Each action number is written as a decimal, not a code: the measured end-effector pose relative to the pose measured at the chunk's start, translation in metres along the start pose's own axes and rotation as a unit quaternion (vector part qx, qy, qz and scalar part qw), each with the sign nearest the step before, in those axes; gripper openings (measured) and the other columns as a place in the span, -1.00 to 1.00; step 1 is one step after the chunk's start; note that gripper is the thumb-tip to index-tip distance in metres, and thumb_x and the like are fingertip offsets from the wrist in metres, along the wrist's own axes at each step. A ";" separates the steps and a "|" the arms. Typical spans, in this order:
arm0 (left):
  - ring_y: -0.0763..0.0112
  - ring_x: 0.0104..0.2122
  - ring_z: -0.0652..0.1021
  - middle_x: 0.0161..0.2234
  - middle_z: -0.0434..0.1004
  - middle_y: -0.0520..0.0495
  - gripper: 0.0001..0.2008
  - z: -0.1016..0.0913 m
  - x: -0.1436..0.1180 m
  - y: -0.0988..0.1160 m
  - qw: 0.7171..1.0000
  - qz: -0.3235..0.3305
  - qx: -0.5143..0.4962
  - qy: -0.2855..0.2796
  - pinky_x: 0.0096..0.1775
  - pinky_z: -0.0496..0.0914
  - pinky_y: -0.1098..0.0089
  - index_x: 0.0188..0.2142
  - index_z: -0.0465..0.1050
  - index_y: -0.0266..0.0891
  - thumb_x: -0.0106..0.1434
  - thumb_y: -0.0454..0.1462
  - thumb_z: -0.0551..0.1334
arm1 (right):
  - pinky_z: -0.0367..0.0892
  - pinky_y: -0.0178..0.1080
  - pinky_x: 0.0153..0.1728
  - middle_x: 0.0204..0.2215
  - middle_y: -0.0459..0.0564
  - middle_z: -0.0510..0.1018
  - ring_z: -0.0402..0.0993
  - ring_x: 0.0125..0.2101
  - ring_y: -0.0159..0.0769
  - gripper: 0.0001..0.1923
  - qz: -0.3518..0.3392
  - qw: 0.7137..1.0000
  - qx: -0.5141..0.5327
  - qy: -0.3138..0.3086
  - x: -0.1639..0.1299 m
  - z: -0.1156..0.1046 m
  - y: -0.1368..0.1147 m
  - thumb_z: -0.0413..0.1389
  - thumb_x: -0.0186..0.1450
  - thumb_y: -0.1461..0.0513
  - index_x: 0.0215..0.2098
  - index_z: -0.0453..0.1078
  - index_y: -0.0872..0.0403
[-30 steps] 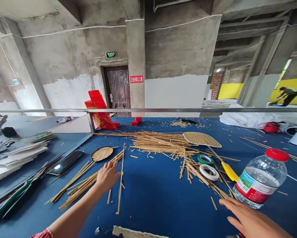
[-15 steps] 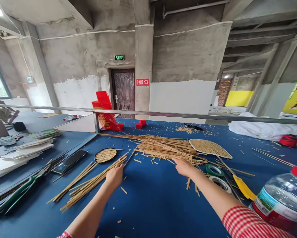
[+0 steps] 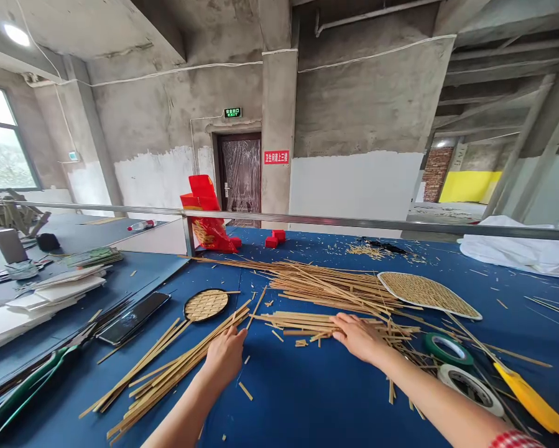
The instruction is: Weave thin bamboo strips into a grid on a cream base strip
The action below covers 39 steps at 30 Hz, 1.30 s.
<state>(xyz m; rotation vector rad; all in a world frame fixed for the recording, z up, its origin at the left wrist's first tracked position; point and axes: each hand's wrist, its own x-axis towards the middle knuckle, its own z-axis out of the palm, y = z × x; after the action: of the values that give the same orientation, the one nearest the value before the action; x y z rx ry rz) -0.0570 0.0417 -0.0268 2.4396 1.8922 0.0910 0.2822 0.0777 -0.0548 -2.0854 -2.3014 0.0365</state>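
Note:
My left hand (image 3: pixel 226 353) is closed at the upper end of a slanting bundle of bamboo strips (image 3: pixel 176 368); its fingers curl over them. One loose strip stands out just past its fingertips. My right hand (image 3: pixel 357 336) has its fingers over a second, level bundle of bamboo strips (image 3: pixel 302 322), thumb at the near edge. Behind this bundle lies the larger pile of strips (image 3: pixel 326 285). A small round woven fan (image 3: pixel 207 305) with a dark rim is beyond my left hand. A larger woven fan (image 3: pixel 428 295) with white edging lies at the right.
Green-handled shears (image 3: pixel 32 382), a phone (image 3: pixel 134 317) and white boards (image 3: pixel 50 295) are on the left. Green tape (image 3: pixel 448 348), white tape (image 3: pixel 470 389) and a yellow-handled tool (image 3: pixel 535 401) lie right. A metal rail (image 3: pixel 330 219) crosses behind, near a red bag (image 3: pixel 207 224).
My right hand has drawn a bundle of strips away from the pile, towards me. My left hand stays by its bundle. The view has shifted, and the water bottle has left it.

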 end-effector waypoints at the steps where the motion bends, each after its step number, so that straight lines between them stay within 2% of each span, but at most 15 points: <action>1: 0.22 -0.17 0.45 -0.20 0.41 -0.13 -0.66 0.000 0.000 0.000 1.000 0.000 -0.001 -0.001 -0.27 0.31 0.36 -0.12 0.34 -0.14 0.14 -0.40 -0.01 | 0.09 -0.11 -0.04 0.10 0.01 0.23 0.17 0.03 -0.11 -0.55 0.016 1.000 -0.006 0.007 0.001 -0.002 -0.002 -0.16 0.25 0.10 0.08 0.21 -0.03; 3: 0.19 -0.14 0.43 -0.18 0.40 -0.14 -0.66 0.000 0.000 0.000 1.000 -0.003 -0.003 -0.003 -0.25 0.31 0.34 -0.10 0.33 -0.15 0.14 -0.40 0.00 | 0.12 -0.09 -0.09 0.05 0.08 0.27 0.18 0.01 -0.06 -0.57 0.049 0.999 -0.014 0.013 0.005 -0.005 -0.007 -0.18 0.26 0.13 0.05 0.24 0.02; 7: 0.20 -0.13 0.43 -0.16 0.40 -0.13 -0.66 0.000 0.001 -0.002 1.000 -0.007 -0.010 -0.005 -0.25 0.32 0.34 -0.09 0.32 -0.14 0.14 -0.38 0.02 | 0.10 -0.10 -0.09 -0.01 0.09 0.33 0.17 0.01 -0.09 -0.60 0.051 0.999 -0.013 0.010 0.014 -0.012 -0.021 -0.14 0.25 0.19 0.04 0.24 0.01; 10: 0.24 -0.11 0.42 -0.13 0.39 -0.10 -0.65 0.000 0.002 -0.004 1.000 -0.011 -0.015 -0.002 -0.21 0.31 0.36 -0.07 0.30 -0.13 0.13 -0.37 0.05 | 0.07 -0.05 -0.08 -0.01 0.17 0.30 0.18 0.00 -0.03 -0.59 0.070 0.997 -0.006 0.017 0.014 -0.022 -0.026 -0.11 0.23 0.22 0.04 0.23 0.09; 14: 0.25 -0.08 0.40 -0.10 0.39 -0.09 -0.62 -0.001 0.004 -0.007 0.999 -0.036 -0.023 0.012 -0.16 0.29 0.36 -0.04 0.27 -0.13 0.12 -0.33 0.09 | 0.11 -0.18 -0.12 -0.02 0.12 0.30 0.21 -0.02 -0.13 -0.61 0.032 0.999 0.024 0.032 0.004 -0.031 -0.036 -0.08 0.20 0.29 0.00 0.25 0.08; 19: 0.27 -0.09 0.40 -0.11 0.39 -0.07 -0.66 -0.003 0.005 -0.020 0.995 -0.084 -0.038 0.044 -0.19 0.30 0.37 -0.06 0.27 -0.11 0.14 -0.34 0.09 | 0.15 -0.31 -0.35 -0.24 0.04 0.41 0.37 -0.27 -0.28 -0.63 0.001 0.996 0.087 0.033 -0.009 -0.028 -0.051 -0.09 0.12 0.43 -0.17 0.37 0.05; 23: 0.26 -0.14 0.41 -0.16 0.39 -0.14 -0.80 -0.005 0.006 -0.040 0.988 -0.130 -0.056 0.058 -0.19 0.31 0.28 -0.16 0.32 -0.26 0.23 -0.31 0.06 | 0.17 -0.27 -0.33 -0.34 0.05 0.41 0.37 -0.33 -0.26 -0.77 0.025 0.985 0.164 0.045 -0.002 -0.033 -0.043 -0.07 0.10 0.42 -0.49 0.41 0.11; 25: 0.31 -0.18 0.42 -0.18 0.39 -0.12 -0.79 -0.005 0.008 -0.046 0.987 -0.134 -0.074 0.057 -0.19 0.32 0.23 -0.17 0.33 -0.29 0.24 -0.24 0.09 | 0.20 -0.25 -0.30 -0.40 0.01 0.43 0.37 -0.33 -0.27 -0.78 0.040 0.974 0.218 0.047 0.002 -0.040 -0.037 -0.06 0.09 0.42 -0.53 0.39 0.11; 27: 0.34 -0.21 0.43 -0.19 0.39 -0.09 -0.75 -0.006 0.009 -0.047 0.985 -0.124 -0.098 0.063 -0.18 0.32 0.22 -0.16 0.33 -0.30 0.24 -0.19 0.10 | 0.25 -0.25 -0.30 -0.45 -0.03 0.44 0.38 -0.36 -0.30 -0.80 0.052 0.957 0.284 0.041 0.002 -0.047 -0.035 -0.06 0.10 0.40 -0.45 0.38 0.09; 31: 0.39 -0.29 0.43 -0.29 0.42 -0.05 -0.86 -0.011 0.011 -0.038 0.979 -0.077 -0.164 0.098 -0.23 0.29 0.32 -0.31 0.38 -0.29 0.24 -0.29 0.08 | 0.32 -0.29 -0.31 -0.37 -0.03 0.49 0.43 -0.36 -0.38 -0.80 0.036 0.909 0.416 0.013 -0.017 -0.065 -0.041 -0.03 0.18 0.29 -0.22 0.33 0.10; 32: 0.40 -0.31 0.43 -0.33 0.42 -0.04 -0.86 -0.013 0.011 -0.034 0.975 -0.062 -0.182 0.108 -0.24 0.27 0.36 -0.37 0.39 -0.28 0.23 -0.32 0.07 | 0.33 -0.30 -0.29 -0.36 -0.02 0.49 0.43 -0.35 -0.39 -0.79 0.027 0.886 0.463 -0.002 -0.024 -0.070 -0.045 -0.01 0.18 0.27 -0.21 0.32 0.10; 33: 0.41 -0.34 0.43 -0.37 0.42 -0.04 -0.84 -0.015 0.011 -0.031 0.971 -0.049 -0.202 0.119 -0.27 0.25 0.40 -0.43 0.38 -0.27 0.22 -0.34 0.06 | 0.33 -0.31 -0.28 -0.36 -0.02 0.49 0.44 -0.35 -0.40 -0.80 0.019 0.851 0.525 -0.024 -0.031 -0.074 -0.050 0.02 0.17 0.27 -0.22 0.32 0.11; 34: 0.41 -0.37 0.42 -0.42 0.41 -0.03 -0.81 -0.017 0.010 -0.026 0.966 -0.037 -0.222 0.129 -0.29 0.23 0.42 -0.48 0.37 -0.27 0.21 -0.34 0.05 | 0.33 -0.31 -0.28 -0.39 -0.02 0.50 0.44 -0.37 -0.41 -0.81 0.014 0.802 0.595 -0.051 -0.038 -0.079 -0.055 0.05 0.15 0.28 -0.24 0.33 0.11; 37: 0.42 -0.49 0.39 -0.58 0.33 0.01 -0.72 -0.020 0.003 -0.007 0.946 0.002 -0.289 0.147 -0.39 0.19 0.45 -0.55 0.32 -0.27 0.25 -0.26 0.01 | 0.30 -0.36 -0.35 -0.47 -0.07 0.49 0.43 -0.45 -0.46 -0.82 0.012 0.627 0.767 -0.136 -0.055 -0.088 -0.074 0.13 0.08 0.34 -0.31 0.37 0.13; 39: 0.46 -0.58 0.34 -0.66 0.26 0.04 -0.64 -0.019 -0.006 0.011 0.929 0.040 -0.340 0.139 -0.47 0.17 0.47 -0.58 0.31 -0.27 0.26 -0.16 -0.02 | 0.27 -0.38 -0.41 -0.48 -0.08 0.50 0.43 -0.47 -0.47 -0.81 0.011 0.573 0.802 -0.167 -0.063 -0.090 -0.088 0.14 0.06 0.37 -0.32 0.39 0.13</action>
<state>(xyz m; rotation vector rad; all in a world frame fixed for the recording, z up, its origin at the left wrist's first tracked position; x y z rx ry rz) -0.0497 0.0336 -0.0069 2.0753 1.4788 0.9655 0.2046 0.0056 0.0381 -0.9416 -1.0284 1.7837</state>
